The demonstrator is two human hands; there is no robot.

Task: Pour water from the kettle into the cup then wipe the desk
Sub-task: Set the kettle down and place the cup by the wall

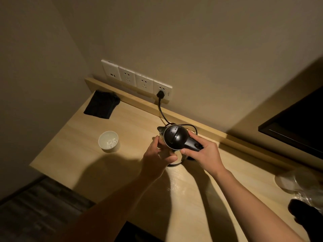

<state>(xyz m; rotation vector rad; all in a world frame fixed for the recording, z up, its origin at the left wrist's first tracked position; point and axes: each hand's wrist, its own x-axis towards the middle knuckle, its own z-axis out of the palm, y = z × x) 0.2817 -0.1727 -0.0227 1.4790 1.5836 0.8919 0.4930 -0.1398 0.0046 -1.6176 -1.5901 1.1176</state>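
A kettle [174,137] with a black lid and a steel body stands near the back of the wooden desk [83,151], spout turned to the left. My right hand [202,152] is wrapped around its black handle. My left hand [159,154] presses against the kettle's left side, fingers curled on the body. A white cup [108,141] stands upright on the desk to the left of the kettle, apart from both hands. A folded black cloth [102,105] lies in the desk's far left corner.
A black cord [161,110] runs from the kettle's base to a plug in the wall sockets [136,79] behind. A dark screen [297,126] hangs at the right. Glassware [297,182] and a dark object [304,212] sit at the desk's right end.
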